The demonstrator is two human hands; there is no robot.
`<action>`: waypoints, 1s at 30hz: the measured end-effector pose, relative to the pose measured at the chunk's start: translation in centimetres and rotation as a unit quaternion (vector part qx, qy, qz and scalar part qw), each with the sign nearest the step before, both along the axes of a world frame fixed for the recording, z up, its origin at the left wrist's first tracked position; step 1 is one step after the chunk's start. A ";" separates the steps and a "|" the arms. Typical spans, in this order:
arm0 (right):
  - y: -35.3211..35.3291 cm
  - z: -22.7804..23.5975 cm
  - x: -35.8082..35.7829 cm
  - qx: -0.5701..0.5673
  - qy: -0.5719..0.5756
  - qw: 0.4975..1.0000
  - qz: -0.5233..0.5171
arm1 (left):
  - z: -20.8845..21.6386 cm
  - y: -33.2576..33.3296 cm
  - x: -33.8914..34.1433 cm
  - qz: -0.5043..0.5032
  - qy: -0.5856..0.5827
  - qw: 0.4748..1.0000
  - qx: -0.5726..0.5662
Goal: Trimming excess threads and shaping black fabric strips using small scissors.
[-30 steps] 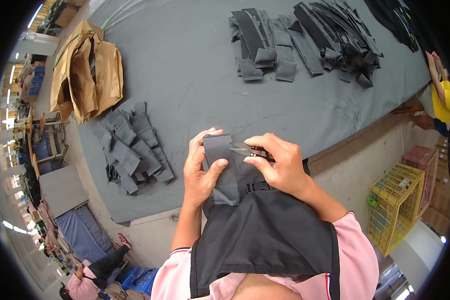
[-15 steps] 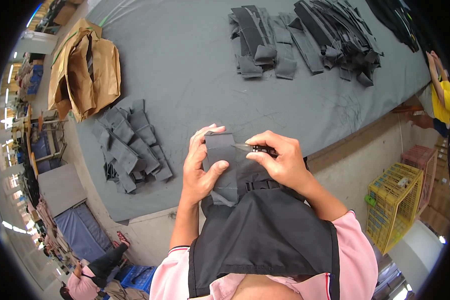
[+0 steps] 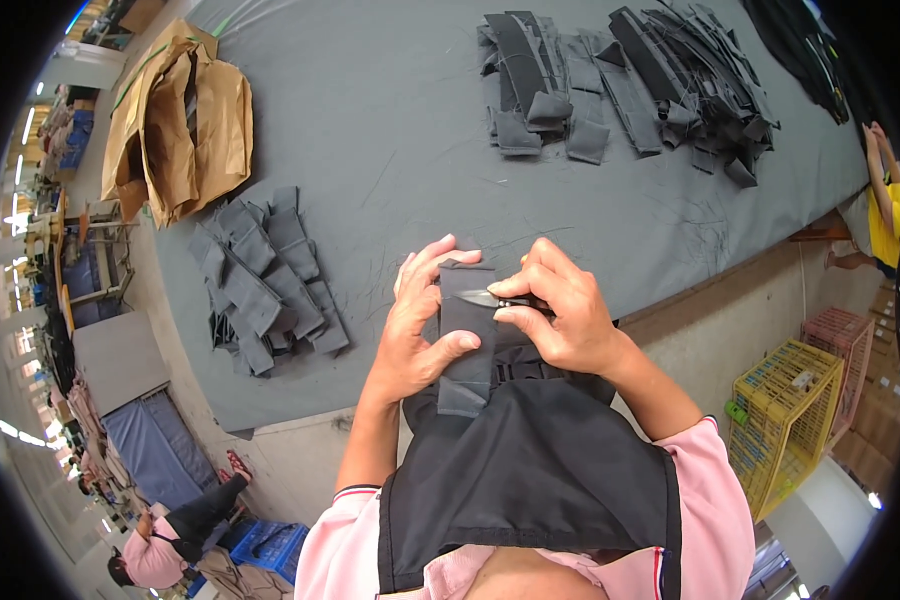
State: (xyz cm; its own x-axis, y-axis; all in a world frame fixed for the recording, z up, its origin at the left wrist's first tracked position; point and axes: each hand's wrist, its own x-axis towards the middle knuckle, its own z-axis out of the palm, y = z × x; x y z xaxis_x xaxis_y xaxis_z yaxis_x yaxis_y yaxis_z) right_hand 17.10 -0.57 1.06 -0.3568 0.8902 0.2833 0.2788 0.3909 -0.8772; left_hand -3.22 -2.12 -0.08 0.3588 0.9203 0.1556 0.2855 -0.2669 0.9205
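Note:
My left hand (image 3: 417, 325) holds a dark grey fabric strip (image 3: 467, 345) upright in front of my apron. Its thumb presses on the near face, and the fingers go behind the strip. In my right hand (image 3: 567, 315) is a pair of small thread snips (image 3: 480, 298) with silver blades and a dark handle. The blades point left and lie across the upper part of the strip. Whether they touch the cloth, I cannot tell. To the left lies a loose pile of similar grey strips (image 3: 270, 285) on the grey-covered table (image 3: 370, 110).
Bundles of dark strips (image 3: 660, 90) lie at the far right of the table, with loose threads (image 3: 705, 240) nearer. An open brown paper bag (image 3: 225, 130) stands far left. Yellow crates (image 3: 785, 420) sit on the floor at right. Two other people are at the edges.
Both hands and the strip have shifted slightly right in the picture. The snips' blades, at the strip's right edge before, now lie over its face.

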 end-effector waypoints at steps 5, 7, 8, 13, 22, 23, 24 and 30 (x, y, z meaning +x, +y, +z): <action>-0.5 0.0 -0.1 0.046 -0.011 0.998 -0.037 | -0.3 -0.1 0.0 0.011 -0.010 1.000 -0.005; -0.8 0.1 0.6 0.001 -0.015 0.998 -0.053 | -0.3 -0.1 0.1 0.018 -0.032 0.999 -0.014; -0.8 0.0 0.7 0.000 -0.015 0.999 -0.052 | -0.3 -0.1 0.1 0.019 -0.032 0.999 -0.014; -0.1 0.1 0.4 0.015 -0.009 1.000 -0.017 | 0.1 0.1 0.3 -0.011 -0.015 1.000 -0.018; -0.8 0.3 0.0 -0.049 0.062 0.995 -0.065 | 0.0 0.1 0.4 0.002 -0.019 1.000 -0.016; -0.7 0.3 0.0 -0.049 0.061 0.995 -0.065 | 0.1 0.2 0.5 0.002 -0.020 1.000 -0.016; -0.6 0.3 0.0 -0.076 0.057 0.994 -0.049 | 0.1 0.4 0.6 0.006 -0.021 1.000 -0.005; -0.5 0.1 0.4 -0.246 0.171 0.946 -0.121 | -0.4 1.1 0.8 0.200 -0.127 0.970 -0.059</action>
State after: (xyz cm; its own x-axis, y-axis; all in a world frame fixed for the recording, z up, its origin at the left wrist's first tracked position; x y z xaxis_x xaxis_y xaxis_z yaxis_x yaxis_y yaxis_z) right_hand 17.47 -1.08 1.18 -0.0883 0.9882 -0.1253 -0.0252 -0.1280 -0.9915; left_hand -2.46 -1.01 -0.44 -0.0665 0.9947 0.0780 0.1057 -0.0707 0.9919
